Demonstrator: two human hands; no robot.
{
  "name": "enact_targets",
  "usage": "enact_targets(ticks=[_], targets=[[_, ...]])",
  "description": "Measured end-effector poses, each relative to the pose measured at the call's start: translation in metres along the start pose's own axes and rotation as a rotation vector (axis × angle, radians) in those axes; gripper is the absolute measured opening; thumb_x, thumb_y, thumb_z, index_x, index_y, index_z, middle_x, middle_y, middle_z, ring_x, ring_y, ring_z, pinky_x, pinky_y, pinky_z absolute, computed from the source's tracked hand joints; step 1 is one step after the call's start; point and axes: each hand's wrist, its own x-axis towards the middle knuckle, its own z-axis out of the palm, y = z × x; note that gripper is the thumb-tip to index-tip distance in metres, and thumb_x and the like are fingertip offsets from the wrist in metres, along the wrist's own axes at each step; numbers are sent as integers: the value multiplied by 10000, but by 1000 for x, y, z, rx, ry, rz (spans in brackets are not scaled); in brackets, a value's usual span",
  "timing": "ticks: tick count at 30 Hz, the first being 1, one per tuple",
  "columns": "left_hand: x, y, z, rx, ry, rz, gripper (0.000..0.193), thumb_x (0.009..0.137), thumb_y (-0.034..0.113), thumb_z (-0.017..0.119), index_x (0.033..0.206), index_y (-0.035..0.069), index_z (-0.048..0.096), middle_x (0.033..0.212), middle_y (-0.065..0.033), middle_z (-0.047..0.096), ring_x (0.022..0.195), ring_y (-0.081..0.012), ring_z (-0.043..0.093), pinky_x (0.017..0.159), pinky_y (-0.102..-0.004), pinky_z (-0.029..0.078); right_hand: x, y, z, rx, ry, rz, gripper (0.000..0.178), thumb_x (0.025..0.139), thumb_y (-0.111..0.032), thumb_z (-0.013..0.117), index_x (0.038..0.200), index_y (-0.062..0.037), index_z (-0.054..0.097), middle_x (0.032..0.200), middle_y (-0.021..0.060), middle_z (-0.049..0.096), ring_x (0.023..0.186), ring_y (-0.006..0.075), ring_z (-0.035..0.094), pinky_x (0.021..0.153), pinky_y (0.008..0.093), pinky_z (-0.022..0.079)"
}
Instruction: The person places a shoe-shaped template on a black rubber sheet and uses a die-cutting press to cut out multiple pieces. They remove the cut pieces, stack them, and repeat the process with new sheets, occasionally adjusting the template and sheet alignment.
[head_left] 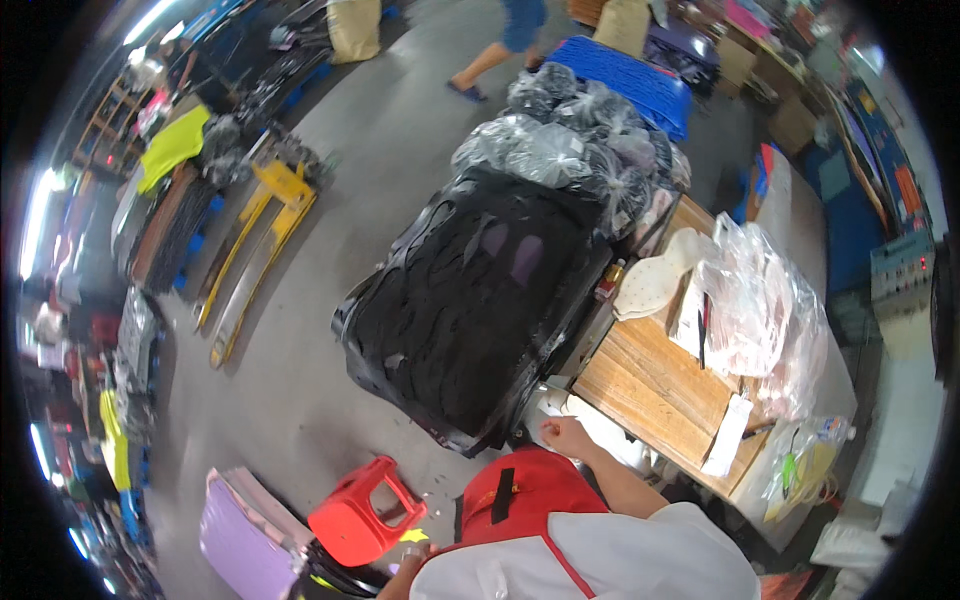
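Note:
My right hand (567, 437) hangs over the red apron (530, 490) on my front, beside the near corner of a wooden-topped table (640, 385). Its fingers look loosely curled, and nothing shows in them. Low at the lower edge, my left hand (418, 560) is small and mostly hidden by my sleeve and body, close to a red plastic stool (367, 510). In front of me lies a wide stack of black sheets (460, 310) with sole-shaped cut-outs; neither hand touches it.
Pale sole-shaped pieces (650, 285), clear plastic bags (750, 300) and a white strip (727, 435) lie on the table. Tied bags (560, 140) stand beyond the black stack. A yellow pallet jack (265, 230) is at left, purple sheets (245, 540) lower left. A person's leg (490, 65) shows far off.

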Motion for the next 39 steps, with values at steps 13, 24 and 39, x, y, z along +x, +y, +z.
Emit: enact_targets(ticks=[13, 24, 39], targets=[[-49, 18, 82, -1445, 540, 157, 316, 957, 268, 534, 1116, 11, 624, 880, -138, 691, 781, -230, 676, 709, -358, 541, 31, -76, 90, -448, -222, -380, 302, 814, -244, 677, 1051, -58, 663, 893, 142, 695, 840, 243, 671, 762, 363, 527], [-62, -25, 68, -876, 727, 354, 347, 939, 311, 539, 954, -8, 674, 763, -158, 679, 712, -260, 663, 638, -404, 513, -85, 42, 179, -896, -843, -378, 397, 858, -409, 584, 982, -48, 692, 955, 192, 682, 920, 357, 650, 821, 454, 507], [-179, 138, -117, -622, 877, 901, 355, 940, 312, 524, 985, -12, 663, 854, -193, 679, 811, -347, 648, 720, -450, 500, -110, 42, 170, -525, -339, -393, 492, 837, -404, 633, 1191, -64, 606, 1202, 177, 616, 1121, 356, 581, 947, 435, 465]])
